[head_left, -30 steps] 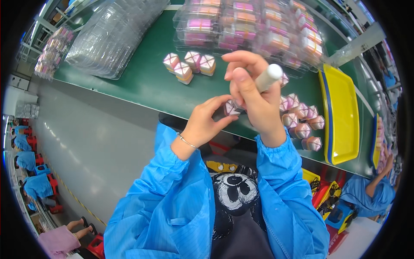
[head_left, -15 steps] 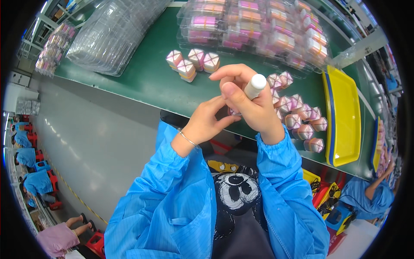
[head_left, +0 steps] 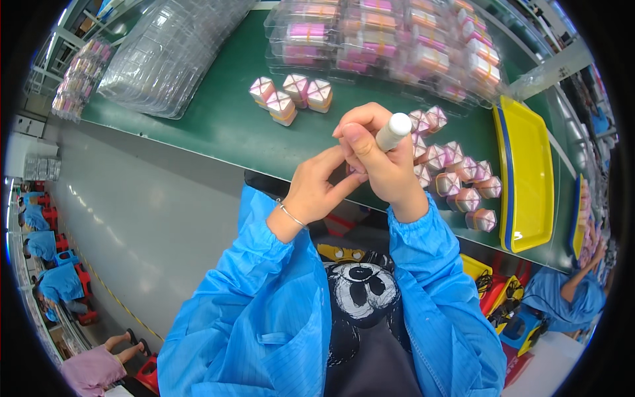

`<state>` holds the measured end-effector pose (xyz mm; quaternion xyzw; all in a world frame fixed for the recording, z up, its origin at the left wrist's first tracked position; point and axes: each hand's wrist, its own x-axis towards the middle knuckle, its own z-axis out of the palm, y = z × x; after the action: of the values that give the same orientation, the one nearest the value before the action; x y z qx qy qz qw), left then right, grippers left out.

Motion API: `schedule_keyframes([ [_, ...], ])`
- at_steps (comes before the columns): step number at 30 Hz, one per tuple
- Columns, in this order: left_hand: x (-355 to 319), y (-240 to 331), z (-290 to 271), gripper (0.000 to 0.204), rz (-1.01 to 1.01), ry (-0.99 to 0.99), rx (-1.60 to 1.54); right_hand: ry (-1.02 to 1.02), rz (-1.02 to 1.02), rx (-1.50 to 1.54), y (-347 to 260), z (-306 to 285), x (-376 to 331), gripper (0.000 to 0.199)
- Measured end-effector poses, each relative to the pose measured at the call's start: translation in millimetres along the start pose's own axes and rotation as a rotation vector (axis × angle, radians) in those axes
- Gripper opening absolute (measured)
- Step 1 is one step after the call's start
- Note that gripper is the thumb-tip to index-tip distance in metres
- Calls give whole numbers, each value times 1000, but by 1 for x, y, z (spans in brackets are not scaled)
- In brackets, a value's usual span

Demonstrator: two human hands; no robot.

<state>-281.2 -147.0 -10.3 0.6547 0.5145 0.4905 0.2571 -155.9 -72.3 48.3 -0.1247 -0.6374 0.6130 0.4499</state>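
Note:
My right hand (head_left: 380,155) is closed around a white, round-ended cylinder (head_left: 394,130) that looks like a thick marker; its white end points up past the thumb. My left hand (head_left: 316,185) meets it over the table's front edge, thumb and fingers pinched together. Whatever sits between the left fingertips is mostly hidden by both hands. Beyond the left hand stand several small pink-and-white blocks (head_left: 281,106) with crossed lines on top and bands round them. More such blocks (head_left: 466,198) are scattered to the right of my right hand.
Clear plastic trays of banded pink and orange blocks (head_left: 370,40) cover the back of the green table (head_left: 225,126). A stack of clear trays (head_left: 165,59) lies at the back left. Yellow and blue trays (head_left: 529,178) stand at the right. Other people in blue (head_left: 562,298) sit nearby.
The fingers of my right hand have curled in closer to the left hand, and its forefinger is less extended. The white cylinder has barely shifted. The view has moved slightly.

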Motion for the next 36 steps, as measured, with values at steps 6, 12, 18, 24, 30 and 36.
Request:
schedule_keyframes([
  [6,-2,-1,-1,32,-5,-13,-12,33,71,27,-2,1,-3,16],
  [12,-2,-4,1,39,18,-36,42,63,65,17,-2,1,-2,17],
  [18,3,5,-4,47,-142,-149,38,331,-142,210,-33,-15,3,16],
  [24,9,-9,-13,69,-268,-238,-592,348,155,-88,-65,-38,0,15],
  [30,17,14,-8,118,-458,-97,-713,163,258,-631,-54,-21,-1,23],
  [36,27,26,-6,113,-390,-19,-606,-51,455,-723,-61,-23,3,29],
])
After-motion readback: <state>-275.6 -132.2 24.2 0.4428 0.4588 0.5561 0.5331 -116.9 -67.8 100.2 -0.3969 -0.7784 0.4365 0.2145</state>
